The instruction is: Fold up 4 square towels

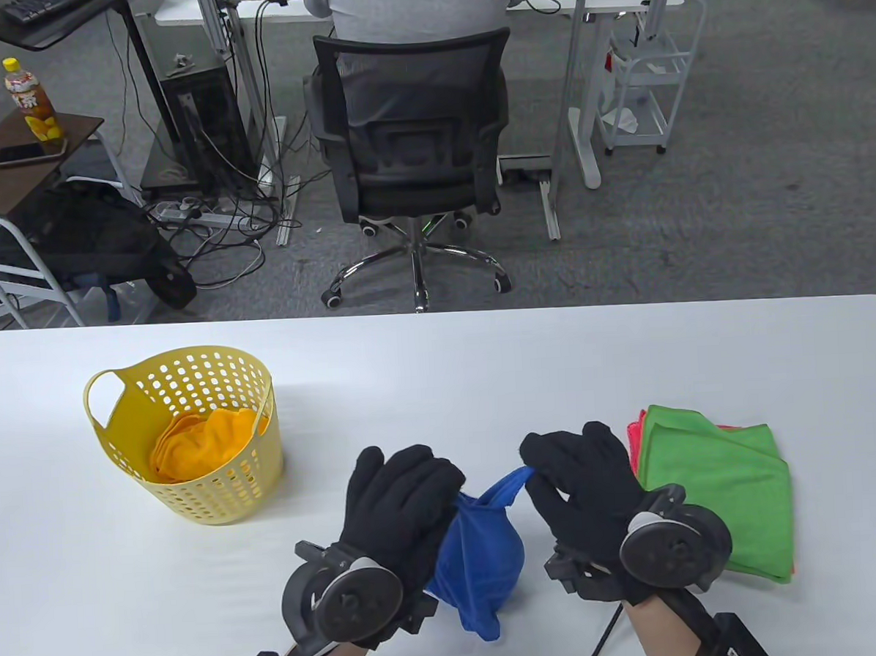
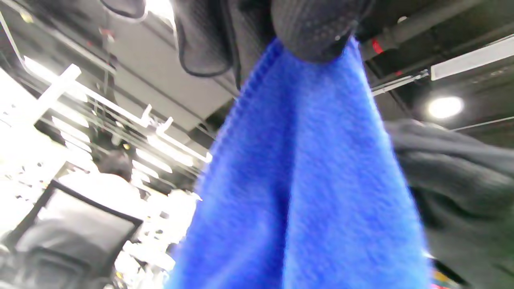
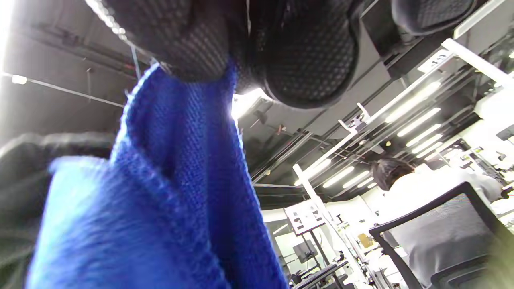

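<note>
At the white table (image 1: 484, 369), your two gloved hands hold a blue towel (image 1: 479, 553) bunched in the air near the front edge. A yellow perforated basket (image 1: 113, 426) stands well to the left of your hands and holds one crumpled orange towel (image 1: 209, 442). To your right, a green towel (image 1: 718, 489) lies folded flat on the table, stacked on a red or pink towel (image 1: 636, 435) whose edge peeks out at the far left corner; your right hand and its tracker overlap the stack's near left edge in the table view. Beyond the table, a person sits with their back to you in a black office chair (image 1: 413, 124), and a drink bottle (image 1: 34, 107) stands on a small brown side table at far left.

Your left hand (image 1: 400, 506) grips one upper part of the blue towel, fingers closed over the cloth. Your right hand (image 1: 578, 482) pinches another corner between thumb and fingers, and that corner stretches toward it in a short taut strip. Between the two grips the towel sags, and its bulk hangs down in a loose pouch, long axis running roughly from your hands down toward the table's front edge. Both wrist views show cloth hanging from the gripping fingertips (image 2: 317, 36), blue fabric filling much of each frame; whether the lowest fold touches the table cannot be told.
</note>
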`<state>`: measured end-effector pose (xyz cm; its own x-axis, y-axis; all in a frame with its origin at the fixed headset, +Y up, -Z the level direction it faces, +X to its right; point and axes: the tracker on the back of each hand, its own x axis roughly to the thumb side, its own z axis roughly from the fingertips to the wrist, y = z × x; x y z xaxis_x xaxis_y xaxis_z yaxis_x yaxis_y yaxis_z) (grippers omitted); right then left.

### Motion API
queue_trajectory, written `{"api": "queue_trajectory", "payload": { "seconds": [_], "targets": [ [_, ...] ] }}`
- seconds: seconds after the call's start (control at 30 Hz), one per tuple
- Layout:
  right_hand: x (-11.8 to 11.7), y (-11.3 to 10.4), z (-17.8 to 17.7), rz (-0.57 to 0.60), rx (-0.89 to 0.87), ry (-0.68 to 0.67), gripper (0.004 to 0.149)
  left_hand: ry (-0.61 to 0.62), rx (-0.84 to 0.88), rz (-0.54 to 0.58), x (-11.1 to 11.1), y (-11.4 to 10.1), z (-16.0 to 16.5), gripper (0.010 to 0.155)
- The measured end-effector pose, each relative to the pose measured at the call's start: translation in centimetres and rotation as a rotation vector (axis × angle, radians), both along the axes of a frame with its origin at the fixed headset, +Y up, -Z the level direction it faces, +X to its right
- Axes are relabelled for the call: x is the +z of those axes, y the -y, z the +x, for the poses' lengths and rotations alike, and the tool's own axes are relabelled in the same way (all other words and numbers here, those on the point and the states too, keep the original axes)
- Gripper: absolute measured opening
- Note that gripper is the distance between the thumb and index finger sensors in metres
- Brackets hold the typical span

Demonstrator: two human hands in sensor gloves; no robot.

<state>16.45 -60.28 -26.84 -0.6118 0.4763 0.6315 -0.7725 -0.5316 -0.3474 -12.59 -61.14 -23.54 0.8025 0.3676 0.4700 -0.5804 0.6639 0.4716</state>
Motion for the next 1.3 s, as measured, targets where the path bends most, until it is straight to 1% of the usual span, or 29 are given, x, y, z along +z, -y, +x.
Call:
{"api": "queue_trajectory", "payload": {
  "seconds": [0.07, 0.1, 0.13, 0.2, 0.3, 0.37, 0.43, 0.5, 0.6, 0.63, 0.67, 0.7, 0.73, 0.77, 0.8, 0.83, 0.87, 0.9, 0.93, 0.97, 1.0, 1.03, 1.07, 1.1, 1.13, 1.17, 1.2, 1.23, 1.3],
  "targets": [
    [-0.4, -0.5, 1.6, -0.024, -0.034, -0.017, 0.037, -0.058, -0.009, 0.027, -0.2, -0.7, -1.5, 0.040],
    [-0.7, -0.6, 2.6, -0.057, -0.074, -0.025, 0.038, -0.075, 0.010, 0.019, -0.4, -1.0, -2.4, 0.040],
    [-0.9, -0.7, 3.4, -0.072, -0.116, -0.039, 0.038, -0.072, 0.035, 0.001, -0.6, -1.2, -3.1, 0.039],
    [-1.5, -0.7, 5.4, -0.129, -0.249, -0.102, 0.038, -0.029, 0.149, -0.054, -1.3, -1.3, -4.9, 0.039],
    [-2.5, -0.3, 8.3, -0.234, -0.492, -0.255, 0.038, 0.102, 0.373, -0.177, -2.7, -0.9, -7.6, 0.038],
    [-3.0, -0.2, 9.6, -0.262, -0.580, -0.331, 0.039, 0.189, 0.472, -0.236, -3.5, -0.4, -8.8, 0.038],
    [-3.1, 0.0, 10.7, -0.275, -0.639, -0.371, 0.039, 0.261, 0.559, -0.282, -4.2, 0.0, -9.6, 0.039],
    [-3.2, 0.2, 11.5, -0.264, -0.683, -0.379, 0.041, 0.310, 0.595, -0.314, -4.7, 0.4, -10.1, 0.038],
    [-3.4, 0.4, 11.9, -0.271, -0.731, -0.453, 0.047, 0.391, 0.639, -0.343, -5.3, 0.9, -10.3, 0.038],
    [-3.4, 0.5, 11.9, -0.277, -0.754, -0.450, 0.051, 0.417, 0.638, -0.346, -5.4, 1.1, -10.2, 0.039],
    [-3.4, 0.4, 11.8, -0.279, -0.746, -0.435, 0.056, 0.436, 0.642, -0.345, -5.5, 1.2, -10.1, 0.040],
    [-3.4, 0.3, 11.7, -0.301, -0.712, -0.408, 0.058, 0.452, 0.648, -0.345, -5.6, 1.3, -9.9, 0.045],
    [-3.2, 0.2, 11.6, -0.314, -0.657, -0.358, 0.057, 0.459, 0.648, -0.345, -5.6, 1.4, -9.8, 0.057],
    [-3.1, 0.0, 11.4, -0.303, -0.597, -0.304, 0.055, 0.446, 0.647, -0.345, -5.6, 1.4, -9.6, 0.059],
    [-3.0, -0.2, 11.2, -0.300, -0.561, -0.266, 0.049, 0.414, 0.634, -0.350, -5.5, 1.3, -9.5, 0.059],
    [-2.9, -0.4, 10.9, -0.310, -0.521, -0.222, 0.043, 0.352, 0.592, -0.326, -5.4, 1.1, -9.3, 0.057],
    [-2.7, -0.7, 10.7, -0.287, -0.458, -0.180, 0.039, 0.285, 0.528, -0.301, -5.2, 0.8, -9.2, 0.052],
    [-2.5, -0.9, 10.6, -0.267, -0.419, -0.135, 0.038, 0.233, 0.492, -0.292, -5.1, 0.7, -9.1, 0.046],
    [-2.2, -1.2, 10.6, -0.246, -0.345, -0.058, 0.039, 0.178, 0.462, -0.276, -4.8, 0.5, -9.0, 0.044],
    [-2.0, -1.4, 10.6, -0.222, -0.292, 0.004, 0.039, 0.152, 0.435, -0.257, -4.6, 0.3, -8.9, 0.044],
    [-1.7, -1.7, 10.8, -0.190, -0.219, 0.094, 0.041, 0.096, 0.378, -0.220, -4.3, -0.1, -8.9, 0.044],
    [-1.6, -1.9, 10.8, -0.174, -0.167, 0.151, 0.046, 0.053, 0.329, -0.193, -4.1, -0.4, -9.0, 0.046],
    [-1.3, -2.1, 10.9, -0.155, -0.089, 0.223, 0.051, -0.017, 0.246, -0.152, -3.7, -0.9, -9.0, 0.047],
    [-1.1, -2.3, 10.9, -0.146, -0.034, 0.266, 0.054, -0.066, 0.183, -0.110, -3.4, -1.2, -9.0, 0.047],
    [-0.8, -2.5, 10.8, -0.123, 0.049, 0.333, 0.054, -0.121, 0.099, -0.083, -3.2, -1.7, -8.8, 0.048],
    [-0.7, -2.8, 10.5, -0.107, 0.114, 0.363, 0.053, -0.166, 0.047, -0.070, -3.0, -2.1, -8.7, 0.050],
    [-0.5, -2.9, 10.3, -0.106, 0.136, 0.384, 0.050, -0.184, 0.027, -0.052, -2.8, -2.3, -8.6, 0.049],
    [-0.1, -3.1, 9.9, -0.098, 0.165, 0.433, 0.046, -0.221, 0.002, -0.029, -2.5, -2.7, -8.3, 0.049],
    [0.5, -3.7, 9.2, -0.098, 0.254, 0.482, 0.044, -0.267, -0.071, 0.010, -1.8, -3.5, -8.1, 0.049]
  ]
}}
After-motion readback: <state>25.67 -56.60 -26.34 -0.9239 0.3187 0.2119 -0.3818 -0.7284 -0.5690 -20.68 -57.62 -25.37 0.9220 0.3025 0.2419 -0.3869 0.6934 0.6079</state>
